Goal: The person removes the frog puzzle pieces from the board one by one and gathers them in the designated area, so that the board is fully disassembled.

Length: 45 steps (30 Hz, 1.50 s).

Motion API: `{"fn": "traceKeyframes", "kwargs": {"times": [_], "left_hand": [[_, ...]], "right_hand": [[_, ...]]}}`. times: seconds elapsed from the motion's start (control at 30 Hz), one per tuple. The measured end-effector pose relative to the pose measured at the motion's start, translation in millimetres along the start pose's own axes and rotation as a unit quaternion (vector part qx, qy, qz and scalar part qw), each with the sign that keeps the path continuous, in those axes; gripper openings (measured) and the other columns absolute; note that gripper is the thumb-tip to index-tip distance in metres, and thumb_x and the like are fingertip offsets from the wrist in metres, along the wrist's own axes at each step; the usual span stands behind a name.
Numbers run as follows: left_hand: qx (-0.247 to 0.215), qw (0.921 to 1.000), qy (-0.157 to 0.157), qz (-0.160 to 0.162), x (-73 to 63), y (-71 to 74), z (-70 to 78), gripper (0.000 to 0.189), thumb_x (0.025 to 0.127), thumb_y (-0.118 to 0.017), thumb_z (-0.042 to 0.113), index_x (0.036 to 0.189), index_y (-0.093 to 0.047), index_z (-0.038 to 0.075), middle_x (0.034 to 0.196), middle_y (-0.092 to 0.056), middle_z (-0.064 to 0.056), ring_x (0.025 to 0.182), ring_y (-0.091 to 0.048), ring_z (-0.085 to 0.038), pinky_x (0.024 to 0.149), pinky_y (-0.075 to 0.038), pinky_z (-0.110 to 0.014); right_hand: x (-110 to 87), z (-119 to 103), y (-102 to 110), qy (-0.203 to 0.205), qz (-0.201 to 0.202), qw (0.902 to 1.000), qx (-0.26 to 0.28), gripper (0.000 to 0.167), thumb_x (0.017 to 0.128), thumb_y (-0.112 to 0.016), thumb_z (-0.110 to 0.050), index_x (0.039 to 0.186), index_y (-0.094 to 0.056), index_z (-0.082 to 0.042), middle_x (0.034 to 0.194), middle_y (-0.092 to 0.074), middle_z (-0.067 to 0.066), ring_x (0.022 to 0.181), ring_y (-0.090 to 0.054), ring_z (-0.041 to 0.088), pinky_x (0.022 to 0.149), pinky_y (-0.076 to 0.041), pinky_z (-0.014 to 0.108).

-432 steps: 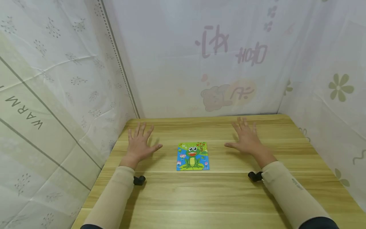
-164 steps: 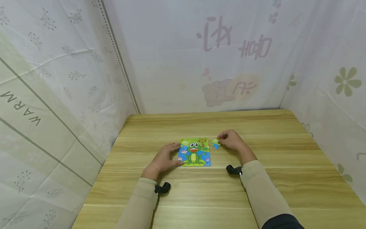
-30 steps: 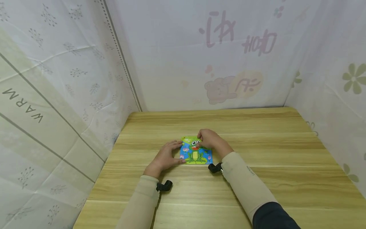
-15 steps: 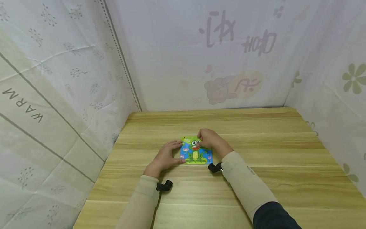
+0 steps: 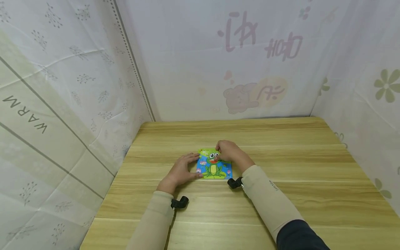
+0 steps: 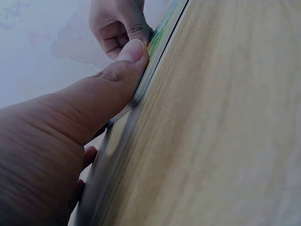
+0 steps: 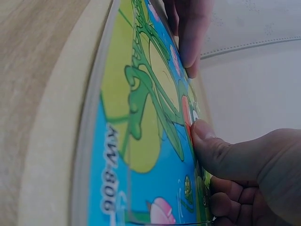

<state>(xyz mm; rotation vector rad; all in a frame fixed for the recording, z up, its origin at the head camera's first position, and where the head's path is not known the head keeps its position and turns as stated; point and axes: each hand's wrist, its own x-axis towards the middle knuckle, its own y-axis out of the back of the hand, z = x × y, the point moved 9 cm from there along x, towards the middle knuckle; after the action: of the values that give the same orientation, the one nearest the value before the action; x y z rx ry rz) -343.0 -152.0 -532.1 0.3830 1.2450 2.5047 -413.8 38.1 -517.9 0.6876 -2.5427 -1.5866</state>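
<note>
A square frog jigsaw puzzle [image 5: 214, 170] lies flat on the wooden table [image 5: 281, 152], its picture green and blue. At its left side is my left hand [image 5: 179, 173], thumb resting on the near left corner and the other fingers along the left edge, fairly straight. Over the upper right part reaches my right hand [image 5: 230, 151], fingers curled and thumb on the frog's face. In the right wrist view the thumb [image 7: 214, 143] presses down there, the other fingers bent beneath the hand. It seems to pinch a puzzle piece, though the hand hides most of that area.
Wrist cameras [image 5: 179, 202] stick out from both sleeves, just above the table. A pale printed curtain [image 5: 187, 62] stands behind the table's far edge and along both sides.
Earlier both hands were spread apart from the puzzle; later the right one held a loose piece right of it. That piece is out of sight now. Over the last second nothing visibly moved.
</note>
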Motion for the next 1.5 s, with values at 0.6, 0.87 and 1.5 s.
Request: {"fn": "traceKeyframes", "kwargs": {"times": [0.6,0.87,1.5], "left_hand": [[0.007,0.9999,0.005,-0.006,1.8,2.3,1.3,0.088,0.081,-0.088,0.054,0.154,-0.055,0.018,0.162,-0.045,0.004,0.155,-0.032,-0.025,0.125,-0.028,-0.055],[0.008,0.9999,0.002,-0.007,1.1,1.9,2.1,0.088,0.081,-0.088,0.054,0.154,-0.055,0.018,0.162,-0.046,0.005,0.155,-0.032,-0.024,0.124,-0.028,-0.054],[0.016,0.9999,0.002,-0.005,0.4,0.6,1.2,0.088,0.080,-0.089,0.054,0.154,-0.056,0.018,0.162,-0.046,0.004,0.154,-0.032,-0.024,0.125,-0.028,-0.054]], "right_hand": [[0.1,-4.1,5.1,0.005,0.005,1.0000,0.000,0.048,0.089,-0.086,-0.035,0.120,-0.064,-0.008,0.103,-0.061,0.002,0.094,-0.059,0.022,0.087,-0.054,0.038],[-5.1,-1.8,7.4,0.021,0.010,0.9985,0.049,0.039,0.092,-0.085,-0.028,0.117,-0.062,-0.009,0.100,-0.060,0.004,0.090,-0.056,0.022,0.084,-0.051,0.038],[-7.0,7.2,4.8,0.035,0.029,0.9947,0.092,0.026,0.098,-0.072,-0.005,0.124,-0.068,-0.007,0.097,-0.063,0.000,0.090,-0.059,0.020,0.084,-0.053,0.037]]}}
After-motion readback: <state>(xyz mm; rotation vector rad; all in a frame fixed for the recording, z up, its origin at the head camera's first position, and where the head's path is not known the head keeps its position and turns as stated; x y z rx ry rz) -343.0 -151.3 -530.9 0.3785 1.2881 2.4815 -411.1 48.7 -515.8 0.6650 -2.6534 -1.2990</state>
